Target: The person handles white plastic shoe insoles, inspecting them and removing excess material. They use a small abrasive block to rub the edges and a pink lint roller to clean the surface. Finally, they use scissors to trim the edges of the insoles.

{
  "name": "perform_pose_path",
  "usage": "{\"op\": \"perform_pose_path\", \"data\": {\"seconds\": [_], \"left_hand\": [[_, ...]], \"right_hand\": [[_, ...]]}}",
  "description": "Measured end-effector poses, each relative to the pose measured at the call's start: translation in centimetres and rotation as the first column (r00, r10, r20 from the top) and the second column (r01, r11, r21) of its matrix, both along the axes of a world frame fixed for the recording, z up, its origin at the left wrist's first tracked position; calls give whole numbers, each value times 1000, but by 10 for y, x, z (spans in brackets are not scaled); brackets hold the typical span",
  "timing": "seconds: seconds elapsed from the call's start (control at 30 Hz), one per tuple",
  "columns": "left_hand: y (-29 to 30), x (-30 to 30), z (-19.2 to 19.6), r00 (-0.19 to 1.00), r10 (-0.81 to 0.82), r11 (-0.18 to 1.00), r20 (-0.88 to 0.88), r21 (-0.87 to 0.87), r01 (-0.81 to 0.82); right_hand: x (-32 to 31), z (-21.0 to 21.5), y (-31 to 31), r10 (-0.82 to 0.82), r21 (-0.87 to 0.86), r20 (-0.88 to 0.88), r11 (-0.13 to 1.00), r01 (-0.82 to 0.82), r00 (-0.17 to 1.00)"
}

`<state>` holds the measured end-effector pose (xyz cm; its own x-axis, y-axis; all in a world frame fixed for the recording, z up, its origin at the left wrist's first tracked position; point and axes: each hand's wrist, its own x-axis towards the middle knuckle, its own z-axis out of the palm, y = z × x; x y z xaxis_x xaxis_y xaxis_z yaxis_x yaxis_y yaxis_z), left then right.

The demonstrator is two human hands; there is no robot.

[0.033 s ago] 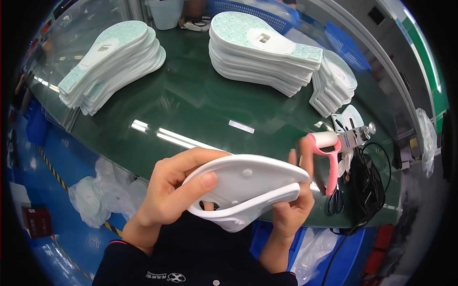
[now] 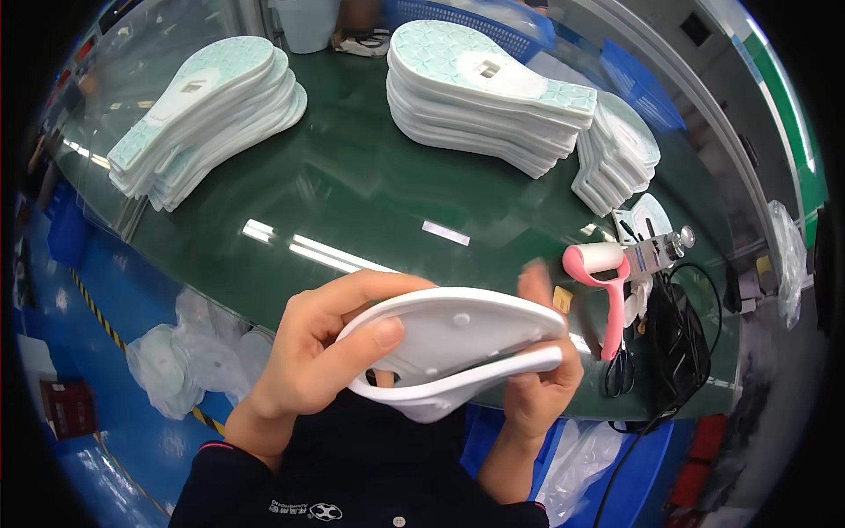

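Up close to the chest, both hands grip a white shoe sole held above the near edge of the dark green desk. Left hand wraps its heel end, thumb pressed on the upper face; right hand clasps the toe end, fingers behind. On the desk lie a stack of mint-patterned soles at the left, another stack at the right, and a pink-handled tool with black cable beside the right hand.
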<state>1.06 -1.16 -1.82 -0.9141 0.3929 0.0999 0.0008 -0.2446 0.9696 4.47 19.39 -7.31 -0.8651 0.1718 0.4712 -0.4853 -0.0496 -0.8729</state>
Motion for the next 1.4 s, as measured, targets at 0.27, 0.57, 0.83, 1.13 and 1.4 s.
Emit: {"op": "perform_pose_path", "data": {"seconds": [0.27, 0.57, 0.83, 1.13, 1.4], "left_hand": [[2, 9, -7, 811, 65, 953, -581, -205, -223], [1, 18, 4, 835, 48, 972, -548, -166, -165], [-7, 16, 8, 680, 3, 937, -733, -236, -258], [0, 14, -8, 768, 26, 869, -640, -365, -333], [17, 12, 1, 684, -82, 854, -724, -406, -327]], "right_hand": [[8, 18, -22, -245, -255, 54, 934, 251, 968], [9, 9, -18, -190, -201, -35, 963, 179, 981], [-3, -8, 3, -182, 131, -227, 968, 215, 957], [-1, 30, 4, -131, 446, -484, 814, 372, 865], [13, 56, -12, 9, 705, -371, 654, 275, 929]]}}
